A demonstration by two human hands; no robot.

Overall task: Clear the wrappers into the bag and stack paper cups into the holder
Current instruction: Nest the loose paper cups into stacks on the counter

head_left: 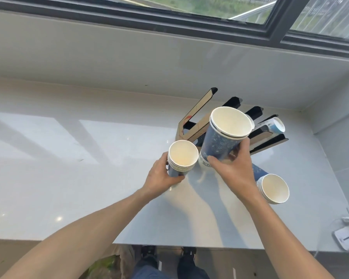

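Note:
My left hand grips a small stack of several nested blue paper cups, held upright just above the white counter. My right hand holds a taller stack of blue patterned cups in front of the cardboard-and-black cup holder. The holder stands at the back of the counter with tall slotted arms; one pale blue cup lies among its right arms. A third short stack of cups rests tilted on the counter to the right of my right wrist. No wrappers or bag show clearly.
The white counter runs left, with its front edge near my feet. A windowsill and window lie behind the holder. A white device with cables sits at the counter's right front corner. Something green lies on the floor below the edge.

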